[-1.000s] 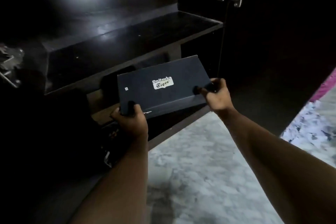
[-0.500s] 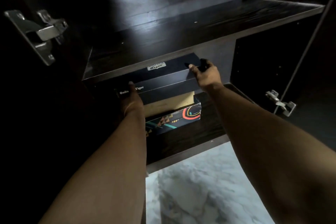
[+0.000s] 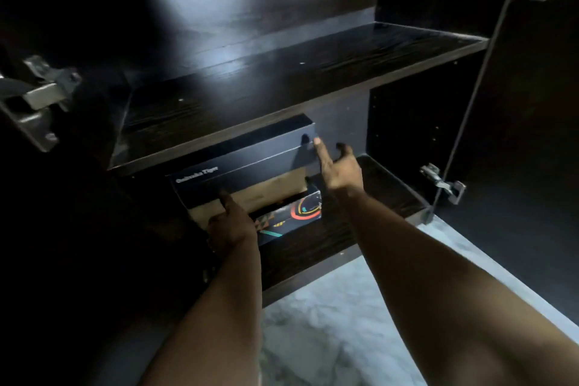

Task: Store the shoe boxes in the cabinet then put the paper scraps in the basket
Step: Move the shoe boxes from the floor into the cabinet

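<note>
A dark navy shoe box [image 3: 250, 160] with white lettering lies in the lower compartment of the dark wooden cabinet [image 3: 360, 216]. It tops a stack, with a tan box [image 3: 272, 186] under it and a colourful patterned box [image 3: 296, 213] at the bottom. My left hand [image 3: 232, 224] presses against the front of the stack at the navy box's lower edge; its fingertips are hidden. My right hand [image 3: 340, 166] is at the box's right end, index finger touching the corner and the other fingers spread loosely. No paper scraps or basket are in view.
A bare dark shelf [image 3: 282, 72] runs right above the stack. The open right door [image 3: 532, 150] carries metal hinges [image 3: 443, 182]; another hinge [image 3: 37, 97] sits at the left. Pale marble floor [image 3: 329, 338] lies below the cabinet.
The navy box went from held in the air in front of the cabinet onto the stack under the shelf. My right hand has loosened its grip, and my left has dropped to the box's lower edge.
</note>
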### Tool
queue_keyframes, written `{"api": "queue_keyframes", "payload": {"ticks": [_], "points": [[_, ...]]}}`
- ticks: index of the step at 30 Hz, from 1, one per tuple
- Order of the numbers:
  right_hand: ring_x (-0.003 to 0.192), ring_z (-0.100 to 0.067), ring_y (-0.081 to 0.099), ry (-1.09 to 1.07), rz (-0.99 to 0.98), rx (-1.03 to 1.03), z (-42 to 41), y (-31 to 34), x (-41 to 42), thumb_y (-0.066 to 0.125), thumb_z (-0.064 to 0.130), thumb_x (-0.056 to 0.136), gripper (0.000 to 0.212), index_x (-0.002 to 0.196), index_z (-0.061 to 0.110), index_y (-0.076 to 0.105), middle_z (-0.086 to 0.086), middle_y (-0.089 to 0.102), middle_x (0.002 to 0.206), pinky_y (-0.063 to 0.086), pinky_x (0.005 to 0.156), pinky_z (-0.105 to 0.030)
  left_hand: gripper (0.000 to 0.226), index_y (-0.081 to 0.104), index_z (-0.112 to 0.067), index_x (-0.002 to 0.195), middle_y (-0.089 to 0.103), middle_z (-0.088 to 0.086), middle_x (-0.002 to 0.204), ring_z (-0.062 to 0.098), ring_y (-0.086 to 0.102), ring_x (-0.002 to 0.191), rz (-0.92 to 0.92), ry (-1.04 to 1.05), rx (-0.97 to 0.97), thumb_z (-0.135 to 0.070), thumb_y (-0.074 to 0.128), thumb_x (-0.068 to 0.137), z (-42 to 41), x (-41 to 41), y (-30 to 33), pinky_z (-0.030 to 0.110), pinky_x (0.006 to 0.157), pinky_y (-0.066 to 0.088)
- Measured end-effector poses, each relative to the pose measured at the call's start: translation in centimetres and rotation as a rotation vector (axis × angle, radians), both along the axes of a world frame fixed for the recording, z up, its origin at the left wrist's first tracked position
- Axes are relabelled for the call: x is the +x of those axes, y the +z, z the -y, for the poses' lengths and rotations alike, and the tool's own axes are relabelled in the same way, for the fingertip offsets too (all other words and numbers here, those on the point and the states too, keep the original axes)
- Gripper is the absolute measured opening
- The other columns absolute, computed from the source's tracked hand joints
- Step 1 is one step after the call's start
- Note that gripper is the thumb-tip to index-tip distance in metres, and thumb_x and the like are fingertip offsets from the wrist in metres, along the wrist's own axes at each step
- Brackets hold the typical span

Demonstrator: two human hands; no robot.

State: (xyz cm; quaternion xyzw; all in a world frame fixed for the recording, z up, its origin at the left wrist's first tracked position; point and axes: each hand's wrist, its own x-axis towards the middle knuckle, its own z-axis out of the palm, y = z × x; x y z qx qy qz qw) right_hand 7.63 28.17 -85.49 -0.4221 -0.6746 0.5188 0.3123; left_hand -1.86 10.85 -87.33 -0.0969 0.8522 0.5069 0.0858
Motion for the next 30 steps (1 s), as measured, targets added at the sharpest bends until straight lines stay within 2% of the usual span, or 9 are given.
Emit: {"api": "queue_keyframes", "payload": {"ticks": [3,6,9,12,19,22,25,28,30], "points": [[0.113,-0.037,0.066,-0.013,0.266,0.014,1.4,-4.8,7.3,0.045,0.085,0.083,0.085,0.112,0.011,0.073,-0.019,0.072,0.115,0.05,0.095,-0.037,0.066,0.069,0.01,0.117,0.065,0.036,0.12,0.047,0.06,0.116,-0.043,-0.202,-0.121,-0.048,0.039,0.106,-0.3,5.9,-4.0,0.042,0.102,0.041],[0.105,-0.036,0.065,-0.002,0.47,-0.05,2.8,-10.3,16.1,0.044,0.083,0.085,0.07,0.094,0.018,0.069,-0.009,0.073,0.098,0.052,0.086,-0.038,0.062,0.071,0.006,0.112,0.071,0.027,0.113,0.041,0.066,0.111,0.081,-0.524,-0.207,-0.049,0.043,0.104,-0.8,12.4,-8.9,0.038,0.093,0.048],[0.102,-0.027,0.065,-0.002,0.706,-0.14,4.7,-14.7,26.1,0.043,0.085,0.084,0.064,0.098,0.026,0.065,-0.001,0.07,0.103,0.054,0.085,-0.037,0.056,0.071,-0.002,0.116,0.069,0.02,0.125,0.037,0.062,0.121,0.098,-0.874,-0.377,-0.052,0.051,0.1,-1.9,19.8,-12.2,0.036,0.093,0.049],[0.106,-0.027,0.064,-0.079,0.835,-0.231,6.7,-16.4,35.6,0.044,0.083,0.085,0.067,0.105,0.023,0.066,-0.002,0.069,0.111,0.052,0.085,-0.034,0.052,0.071,-0.012,0.118,0.069,0.01,0.129,0.031,0.062,0.121,0.086,-1.152,-0.469,-0.056,0.056,0.095,-3.8,27.2,-13.0,0.033,0.091,0.049],[0.115,-0.03,0.062,-0.44,0.933,-0.225,7.9,-11.5,56.5,0.043,0.083,0.086,0.073,0.111,0.019,0.067,-0.008,0.068,0.119,0.052,0.09,-0.038,0.036,0.068,-0.018,0.088,0.073,0.008,0.104,0.031,0.064,0.092,-0.009,-1.622,-0.467,-0.052,0.055,0.089,-9.4,45.9,-11.0,0.033,0.081,0.053],[0.111,-0.033,0.064,-0.645,0.948,-0.216,10.0,-7.0,66.7,0.044,0.079,0.089,0.071,0.11,0.016,0.069,-0.011,0.071,0.114,0.052,0.086,-0.038,0.039,0.066,-0.015,0.083,0.072,0.014,0.1,0.035,0.066,0.092,-0.007,-1.822,-0.433,-0.052,0.056,0.092,-10.1,54.9,-8.9,0.035,0.077,0.053],[0.104,-0.036,0.066,-0.864,1.003,-0.229,13.9,-2.9,76.7,0.043,0.078,0.091,0.069,0.105,0.016,0.069,-0.014,0.073,0.106,0.053,0.082,-0.039,0.048,0.052,-0.007,0.066,0.069,0.02,0.094,0.04,0.067,0.093,-0.026,-1.978,-0.364,-0.046,0.059,0.094,-9.1,63.9,-6.9,0.033,0.065,0.042],[0.104,-0.038,0.066,-1.059,1.024,-0.283,19.6,-1.4,85.9,0.039,0.078,0.089,0.064,0.095,0.02,0.064,-0.016,0.071,0.105,0.054,0.085,-0.044,0.039,0.067,-0.011,0.084,0.074,0.013,0.106,0.036,0.067,0.103,-0.069,-2.142,-0.336,-0.049,0.059,0.091,-6.9,72.5,-5.7,0.031,0.076,0.048],[0.114,-0.038,0.062,-1.231,1.008,-0.369,23.7,-1.7,90.7,0.043,0.077,0.088,0.064,0.112,0.022,0.064,-0.015,0.067,0.117,0.051,0.093,-0.047,0.039,0.071,-0.018,0.111,0.07,0.003,0.125,0.031,0.063,0.117,-0.033,-2.236,-0.326,-0.05,0.06,0.092,-5.2,77.4,-5.4,0.029,0.086,0.047]]}}
